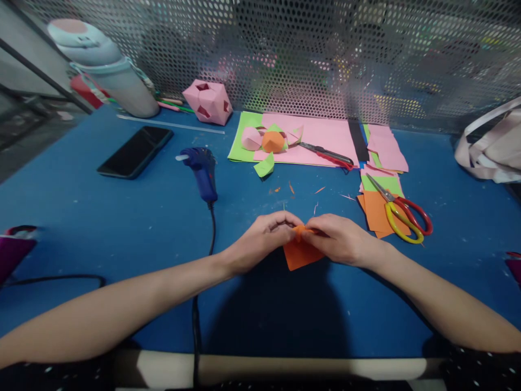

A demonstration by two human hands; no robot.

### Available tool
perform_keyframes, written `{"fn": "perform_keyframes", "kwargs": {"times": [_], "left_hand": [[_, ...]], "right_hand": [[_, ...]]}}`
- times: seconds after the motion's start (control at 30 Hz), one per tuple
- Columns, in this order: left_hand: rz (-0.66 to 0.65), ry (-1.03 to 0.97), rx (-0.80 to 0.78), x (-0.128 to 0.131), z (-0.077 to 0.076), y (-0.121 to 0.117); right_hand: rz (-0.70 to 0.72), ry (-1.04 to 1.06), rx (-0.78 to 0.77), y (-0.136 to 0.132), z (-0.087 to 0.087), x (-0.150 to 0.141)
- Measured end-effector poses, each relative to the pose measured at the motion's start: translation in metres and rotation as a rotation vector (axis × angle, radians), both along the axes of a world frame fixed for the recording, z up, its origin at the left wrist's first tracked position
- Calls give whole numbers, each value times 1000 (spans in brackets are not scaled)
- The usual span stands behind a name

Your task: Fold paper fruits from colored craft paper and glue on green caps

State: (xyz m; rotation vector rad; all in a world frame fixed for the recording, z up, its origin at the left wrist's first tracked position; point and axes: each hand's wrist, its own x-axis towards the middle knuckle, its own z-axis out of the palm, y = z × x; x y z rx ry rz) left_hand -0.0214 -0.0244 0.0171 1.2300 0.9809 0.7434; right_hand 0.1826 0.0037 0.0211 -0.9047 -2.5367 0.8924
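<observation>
Both my hands hold one small orange sheet of paper (302, 257) just above the blue table, near its front middle. My left hand (269, 239) pinches the paper's upper left part between thumb and fingers. On the other side, my right hand (338, 237) grips its upper right part. The top edge looks bunched or folded between the thumbs; the fingers hide the rest. To the right of my right hand lie scissors (396, 210) with one red and one yellow handle, resting on orange paper squares (372, 212). A blue glue gun (203, 172) lies left of my left hand.
Pink and green sheets (321, 127) lie at the back with folded paper pieces (273, 141) and a box cutter (328, 154). A pink paper polyhedron (208, 102), a phone (136, 152) and a bottle (108, 70) stand or lie left. A perforated metal panel (285, 54) borders the back.
</observation>
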Motion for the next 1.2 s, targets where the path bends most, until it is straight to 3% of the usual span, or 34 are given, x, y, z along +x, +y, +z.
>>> {"fn": "perform_keyframes", "kwargs": {"times": [0.23, 0.53, 0.7, 0.8, 1.03, 1.2], "left_hand": [[37, 138, 31, 4, 4, 0], [57, 178, 66, 5, 2, -1], [67, 172, 91, 6, 3, 1], [81, 189, 98, 6, 3, 0], [66, 298, 256, 6, 1, -2], [58, 286, 364, 4, -5, -3]], "right_hand": [[35, -25, 21, 1, -3, 1], [32, -6, 47, 0, -2, 2], [197, 17, 346, 3, -8, 8], [211, 122, 446, 1, -12, 8], [-21, 370, 158, -11, -11, -1], [-154, 301, 92, -10, -8, -3]]}}
